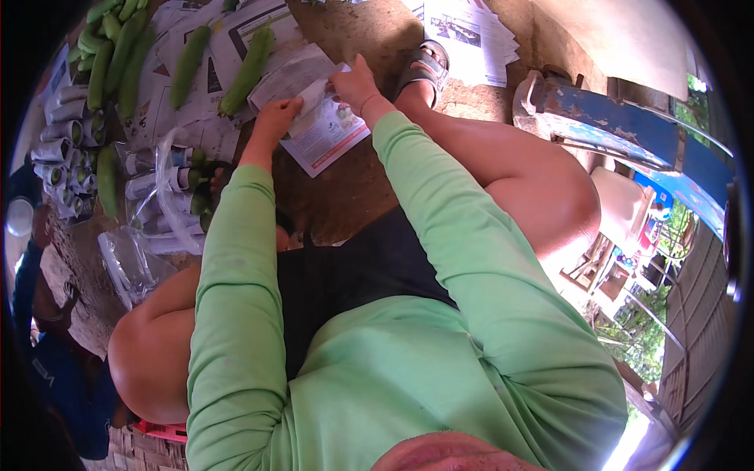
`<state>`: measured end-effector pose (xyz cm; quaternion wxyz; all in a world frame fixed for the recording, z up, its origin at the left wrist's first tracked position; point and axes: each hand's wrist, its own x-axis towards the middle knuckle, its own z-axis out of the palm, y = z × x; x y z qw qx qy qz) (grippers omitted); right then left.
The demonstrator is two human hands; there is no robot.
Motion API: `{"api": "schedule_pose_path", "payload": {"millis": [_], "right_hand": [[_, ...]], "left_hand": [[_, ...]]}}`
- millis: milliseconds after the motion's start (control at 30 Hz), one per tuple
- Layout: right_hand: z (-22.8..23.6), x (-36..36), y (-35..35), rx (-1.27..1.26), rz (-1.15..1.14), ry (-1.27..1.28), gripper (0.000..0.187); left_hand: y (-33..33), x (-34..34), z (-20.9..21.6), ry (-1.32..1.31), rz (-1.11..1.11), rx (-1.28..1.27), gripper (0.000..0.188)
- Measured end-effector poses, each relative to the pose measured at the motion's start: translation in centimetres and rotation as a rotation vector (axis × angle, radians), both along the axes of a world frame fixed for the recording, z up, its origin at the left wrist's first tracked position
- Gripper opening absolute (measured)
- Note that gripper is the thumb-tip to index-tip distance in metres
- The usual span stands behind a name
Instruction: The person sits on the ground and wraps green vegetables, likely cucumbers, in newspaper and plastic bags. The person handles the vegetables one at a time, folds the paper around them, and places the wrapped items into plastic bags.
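A printed paper sheet [331,141] with a coloured band is stretched between my hands. My left hand [276,123] is closed in a pinch on its left edge. The fingers of my right hand [355,86] grip the upper part, where the paper folds over. Just beyond my left hand, a long green cucumber-like vegetable [248,72] lies on spread newspaper [228,41]. Another such green vegetable [190,67] rests farther left on the same paper. Whether anything lies inside the fold I cannot tell.
A heap of green vegetables [118,55] fills the far left. Nearer are paper-wrapped ones [59,153] and a clear plastic bag [161,200] holding more. A paper stack [467,43] lies beyond my sandalled foot [425,71]. Another person [67,385] sits at left; a blue bench [620,118] stands right.
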<state>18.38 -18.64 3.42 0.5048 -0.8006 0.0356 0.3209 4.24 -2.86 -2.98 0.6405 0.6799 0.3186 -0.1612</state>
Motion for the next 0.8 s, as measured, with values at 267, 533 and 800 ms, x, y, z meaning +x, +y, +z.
{"api": "schedule_pose_path", "payload": {"millis": [267,533,800], "right_hand": [[0.9,-4.2,1.8,-0.626,1.376,-1.044,0.025],[-2.0,-2.8,2.7,-0.672,1.65,-1.199,0.027],[11.7,1.4,5.0,-0.123,1.27,-0.06,0.036]], "left_hand": [[-1.7,-0.4,-2.0,-0.186,0.098,0.891,0.043],[-2.9,-2.3,2.4,-0.208,-0.184,0.517,0.065],[0.3,0.4,10.7,-0.671,-0.286,0.958,0.078]]}}
